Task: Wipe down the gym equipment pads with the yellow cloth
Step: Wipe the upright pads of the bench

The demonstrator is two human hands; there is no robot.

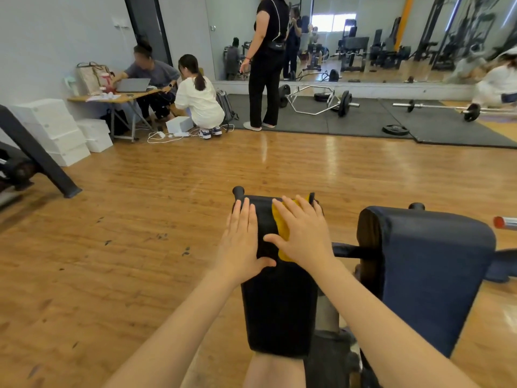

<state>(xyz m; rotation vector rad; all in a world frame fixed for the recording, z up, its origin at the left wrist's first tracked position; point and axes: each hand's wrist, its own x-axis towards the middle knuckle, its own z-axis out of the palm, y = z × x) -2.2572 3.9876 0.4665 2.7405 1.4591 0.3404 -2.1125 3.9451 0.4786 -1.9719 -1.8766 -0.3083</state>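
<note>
I take the left pad (275,303) as my landmark; it stands near the bottom middle of my view, dark and upright, with a knob (238,191) at its far left corner.

Far to its left, by the wall, a dark slanted frame leg (42,161) meets the wood floor (140,219), with stacked white boxes (53,130) behind it. Farther back and left of the pad, a seated person (151,77) works at a laptop (133,85) on a small worktop (112,98), and another person (200,99) squats beside it over a white box (179,124) and cables.

My left hand (240,242) lies flat on the pad's left edge, fingers straight and spread, thumb reaching across the pad's face. It grips nothing. My right hand (303,233) is flat too, fingers spread, pressing the cloth (281,225) against the pad's upper right part. The yellow cloth shows between thumb and forefinger and past the fingertips at the pad's top edge.

Straight beyond the pad, a standing person (267,60) in black faces the wall mirror (391,37). A hex bar (313,100) and a barbell (436,107) lie on the dark mat (363,119) there.

Just right of the landmark, joined by a dark bar (352,252), is the right pad (428,273), navy and wider. Past it, at the edge of view, a chrome tube (506,222) with a red cap sticks in.
</note>
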